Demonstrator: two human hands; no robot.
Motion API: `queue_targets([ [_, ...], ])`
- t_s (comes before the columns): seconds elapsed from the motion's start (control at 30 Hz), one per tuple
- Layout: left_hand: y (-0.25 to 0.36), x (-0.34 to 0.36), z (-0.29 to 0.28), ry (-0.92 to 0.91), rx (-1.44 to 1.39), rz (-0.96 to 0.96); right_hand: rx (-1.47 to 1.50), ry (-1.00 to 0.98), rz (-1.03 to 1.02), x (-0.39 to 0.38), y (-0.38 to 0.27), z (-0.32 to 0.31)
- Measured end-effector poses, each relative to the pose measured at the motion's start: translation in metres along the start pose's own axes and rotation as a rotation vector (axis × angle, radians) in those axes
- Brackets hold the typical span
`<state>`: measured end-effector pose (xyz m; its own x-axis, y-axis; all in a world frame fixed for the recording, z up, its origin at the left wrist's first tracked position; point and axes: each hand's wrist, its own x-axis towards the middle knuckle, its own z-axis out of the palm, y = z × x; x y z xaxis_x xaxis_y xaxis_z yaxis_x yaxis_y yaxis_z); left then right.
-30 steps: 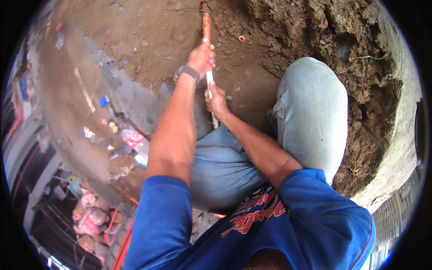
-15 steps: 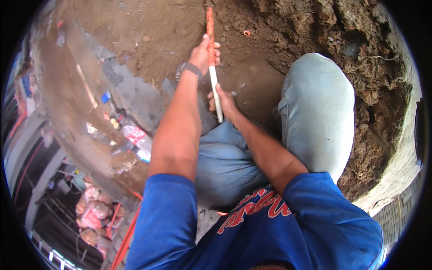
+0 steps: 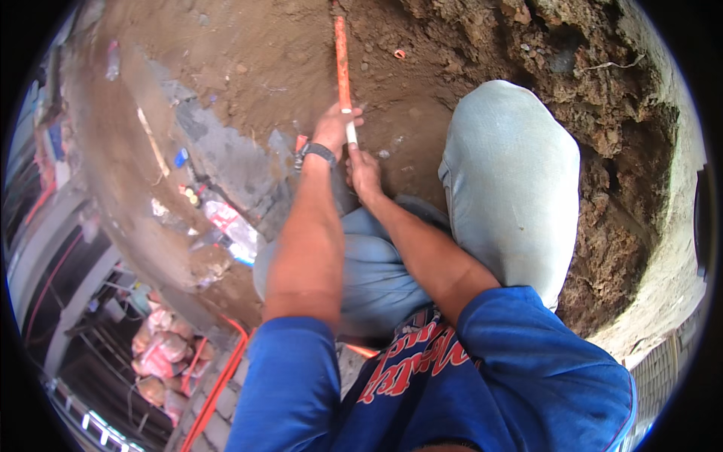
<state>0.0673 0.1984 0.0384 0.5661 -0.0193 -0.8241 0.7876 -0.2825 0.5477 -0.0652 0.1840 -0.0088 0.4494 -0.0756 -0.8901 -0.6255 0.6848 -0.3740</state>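
A long orange-and-white pipe (image 3: 343,64) points away from me over the brown soil (image 3: 263,53). My left hand (image 3: 333,124), with a dark wristwatch, is closed around it near where orange meets white, slightly blurred. Just below, my right hand (image 3: 363,172) grips the white lower section, whose bottom end is hidden. A small orange ring (image 3: 400,54) lies on the dirt right of the pipe. My jeans-covered right knee (image 3: 512,173) is beside my right arm.
Rough excavated earth (image 3: 602,211) and a pale concrete edge (image 3: 670,256) line the right. At left lie a crushed plastic bottle (image 3: 230,226), a small blue item (image 3: 181,157), a wood strip (image 3: 154,143) and grey slab (image 3: 211,128). Orange tubes (image 3: 215,392) and bundled bags (image 3: 162,346) are lower left.
My left hand has moved down the pipe toward its white section, exposing more orange above it. The pipe has shifted slightly left since half a second ago.
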Motion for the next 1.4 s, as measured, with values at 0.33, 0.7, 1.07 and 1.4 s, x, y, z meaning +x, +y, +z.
queue_targets([
  [0.33,-0.013,0.009,-0.021,-0.006,0.343,0.109,-0.228,0.049,-0.249,0.006,0.019,-0.001],
  [0.7,-0.008,0.024,-0.002,0.107,0.342,0.034,-0.711,0.173,-0.257,-0.014,-0.024,-0.007],
  [1.07,0.167,-0.119,0.012,0.238,0.879,0.587,-0.353,-0.051,-0.418,-0.046,-0.085,0.017],
  [1.4,0.067,-0.337,-0.108,0.922,0.445,0.917,-0.808,-0.898,0.313,-0.190,-0.148,0.005],
])
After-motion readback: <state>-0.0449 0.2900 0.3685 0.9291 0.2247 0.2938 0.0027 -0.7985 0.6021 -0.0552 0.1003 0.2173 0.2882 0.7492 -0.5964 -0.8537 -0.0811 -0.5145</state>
